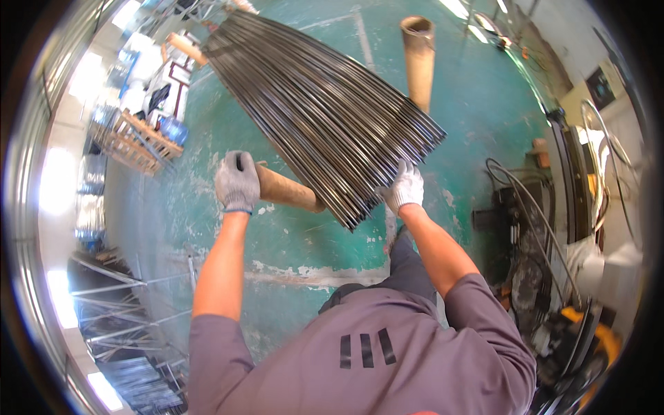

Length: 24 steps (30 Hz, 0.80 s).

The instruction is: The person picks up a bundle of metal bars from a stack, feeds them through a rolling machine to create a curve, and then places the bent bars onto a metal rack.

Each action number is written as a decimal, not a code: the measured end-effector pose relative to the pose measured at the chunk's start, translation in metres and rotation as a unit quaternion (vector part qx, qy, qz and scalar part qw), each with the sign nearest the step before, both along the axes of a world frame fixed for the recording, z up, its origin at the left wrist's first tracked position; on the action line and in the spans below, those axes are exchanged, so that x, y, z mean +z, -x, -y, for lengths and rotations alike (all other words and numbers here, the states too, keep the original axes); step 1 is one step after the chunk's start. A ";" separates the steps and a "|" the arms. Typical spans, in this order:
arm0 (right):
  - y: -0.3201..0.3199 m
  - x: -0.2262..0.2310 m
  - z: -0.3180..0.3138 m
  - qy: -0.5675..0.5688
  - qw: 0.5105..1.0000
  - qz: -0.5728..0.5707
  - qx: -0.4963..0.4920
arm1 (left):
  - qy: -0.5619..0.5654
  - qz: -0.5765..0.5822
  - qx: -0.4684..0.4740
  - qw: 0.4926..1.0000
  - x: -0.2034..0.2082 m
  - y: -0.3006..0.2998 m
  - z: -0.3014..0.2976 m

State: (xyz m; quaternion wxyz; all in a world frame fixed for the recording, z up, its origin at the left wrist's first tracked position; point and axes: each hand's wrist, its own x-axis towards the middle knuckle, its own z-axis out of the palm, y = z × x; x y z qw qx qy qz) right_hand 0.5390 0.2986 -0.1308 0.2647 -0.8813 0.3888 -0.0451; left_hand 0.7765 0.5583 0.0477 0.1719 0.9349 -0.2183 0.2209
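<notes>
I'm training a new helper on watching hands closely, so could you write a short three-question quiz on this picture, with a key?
1. True or false: the left hand is at one end of a brown tube.
2. Where is the right hand?
a) on a blue bottle
b) at the near ends of the metal rods
c) on a black cable
3. Fill in the colour: the worn floor around the rods is mostly ____.

Key: 1 true; 2 b; 3 green.
</notes>
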 end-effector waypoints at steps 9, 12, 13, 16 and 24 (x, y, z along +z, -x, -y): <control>-0.137 0.003 0.010 0.010 0.980 -0.186 0.072 | 0.035 0.005 -0.003 0.999 0.004 0.011 0.012; -0.138 -0.006 0.026 -0.016 0.980 -0.165 0.107 | 0.031 0.010 -0.022 0.999 0.009 0.011 0.013; -0.139 -0.018 0.029 -0.026 0.981 -0.153 0.112 | 0.036 0.011 -0.027 0.999 0.011 0.011 0.014; -0.143 -0.042 0.036 -0.043 0.980 -0.136 0.139 | 0.034 0.015 -0.033 0.999 0.011 0.009 0.015; -0.157 -0.006 0.056 -0.051 0.954 -0.203 0.214 | 0.063 0.031 -0.050 0.996 0.008 0.009 0.009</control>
